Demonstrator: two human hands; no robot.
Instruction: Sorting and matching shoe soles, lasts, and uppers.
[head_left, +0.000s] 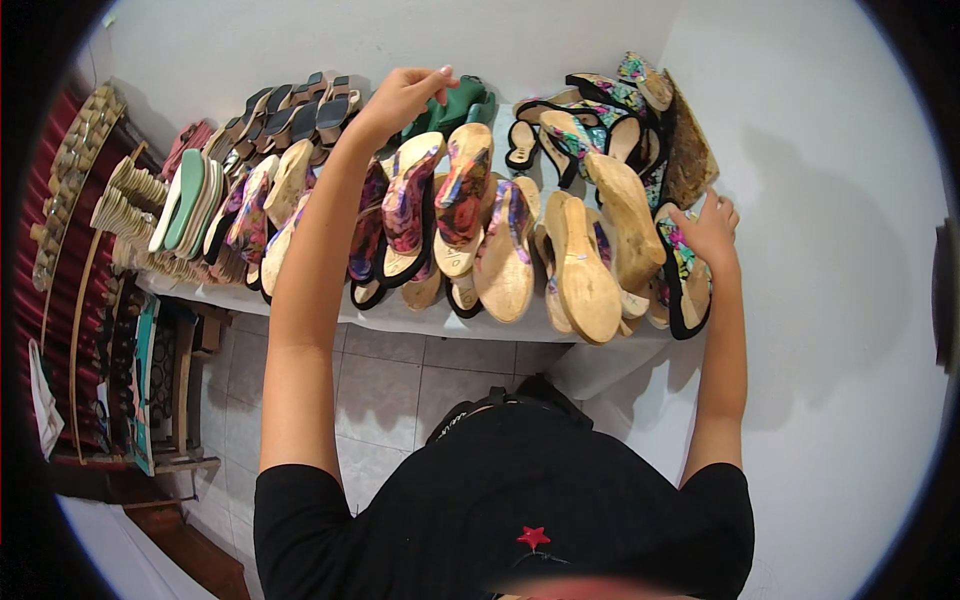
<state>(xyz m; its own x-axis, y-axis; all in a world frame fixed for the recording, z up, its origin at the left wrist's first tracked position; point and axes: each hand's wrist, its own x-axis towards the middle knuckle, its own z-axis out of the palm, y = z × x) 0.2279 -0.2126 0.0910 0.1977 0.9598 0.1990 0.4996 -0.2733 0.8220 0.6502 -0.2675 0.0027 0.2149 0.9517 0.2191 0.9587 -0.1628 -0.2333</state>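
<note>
My left hand [408, 98] is raised over the back of the table, its fingers loosely bent and apart, with nothing visible in them. Just beyond it lie green sandals [465, 103]. My right hand [712, 228] is at the table's right end, beside the wall. Its thumb lies over the top of a floral sandal [688, 275] with black edging, and its fingers curl on the far side. Between my arms stand floral wedge sandals [465, 200] and a bare wooden wedge sole [588, 275], which shows its underside.
The white-covered table [400, 318] runs along the wall. Dark block-heeled sandals [290, 115] sit at the back left, near stacked green and white insoles [185, 205]. Floral pieces [610, 105] and a rough brown board [690, 140] crowd the back right. A wooden rack [180, 390] stands lower left.
</note>
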